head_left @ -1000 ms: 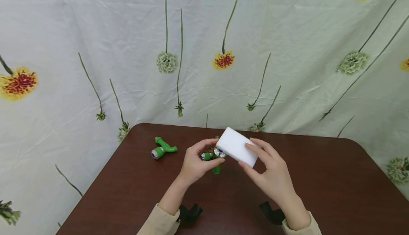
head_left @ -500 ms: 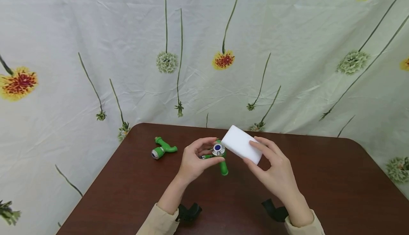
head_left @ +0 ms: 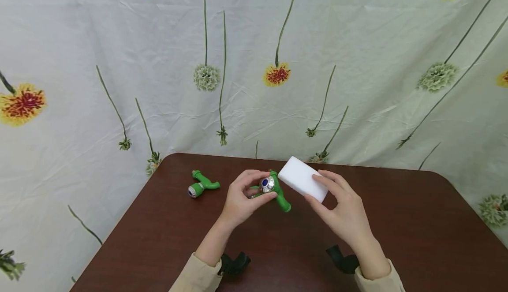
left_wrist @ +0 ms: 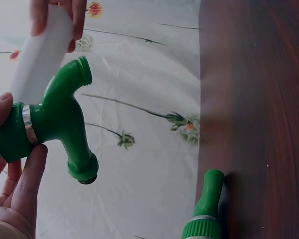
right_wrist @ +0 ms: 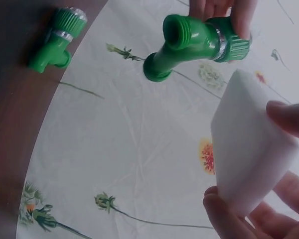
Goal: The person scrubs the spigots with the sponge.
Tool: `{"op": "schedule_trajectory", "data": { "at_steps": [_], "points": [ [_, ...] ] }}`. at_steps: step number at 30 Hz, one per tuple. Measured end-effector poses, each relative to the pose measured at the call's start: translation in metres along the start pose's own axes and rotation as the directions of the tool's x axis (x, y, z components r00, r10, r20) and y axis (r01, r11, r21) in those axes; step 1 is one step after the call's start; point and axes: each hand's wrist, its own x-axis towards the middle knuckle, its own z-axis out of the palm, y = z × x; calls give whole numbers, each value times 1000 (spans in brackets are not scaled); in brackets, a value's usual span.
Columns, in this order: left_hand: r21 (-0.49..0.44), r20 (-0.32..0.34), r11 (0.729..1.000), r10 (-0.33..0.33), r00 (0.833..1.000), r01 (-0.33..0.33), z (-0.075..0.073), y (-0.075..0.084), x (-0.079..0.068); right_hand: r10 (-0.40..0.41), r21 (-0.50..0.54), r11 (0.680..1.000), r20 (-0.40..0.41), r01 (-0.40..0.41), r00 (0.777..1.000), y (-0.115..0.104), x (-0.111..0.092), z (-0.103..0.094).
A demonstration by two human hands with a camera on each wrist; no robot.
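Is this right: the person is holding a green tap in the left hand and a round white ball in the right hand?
Not quite: the right hand holds a flat-sided white block, not a ball, as the head view plainly shows. The rest is right: the left hand holds a green tap.

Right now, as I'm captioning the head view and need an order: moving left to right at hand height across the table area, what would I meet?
Unheld green faucet → left hand → held green faucet → white block → right hand.
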Motion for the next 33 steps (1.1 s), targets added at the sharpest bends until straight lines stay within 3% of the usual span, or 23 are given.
{"op": "schedule_trajectory", "data": {
  "at_steps": [6, 13, 17, 23, 28, 33],
  "points": [
    [5, -7, 1000, -15, 1000, 15, 1, 1, 0, -33, 53, 998, 50, 30, 998, -5, 0, -1],
    [-17, -13, 994, -105, 994, 105, 1, 2, -1, -25, -20, 999, 25, 26, 999, -1, 1, 0],
    [7, -20, 997, -77, 997, 78, 1, 1, 0, -48, 21, 999, 1, 48, 999, -3, 1, 0],
    [15, -24, 999, -50, 998, 51, 2, 2, 0, -76, 54, 996, 44, 74, 996, -4, 0, 0],
    [13, -7, 995, -96, 995, 96, 3, 3, -2, -26, -10, 1000, -15, 26, 1000, -3, 1, -3],
    [30, -9, 994, -109, 994, 110, 2, 3, -3, -35, 19, 999, -47, 36, 998, -5, 1, -5]
  ]
}}
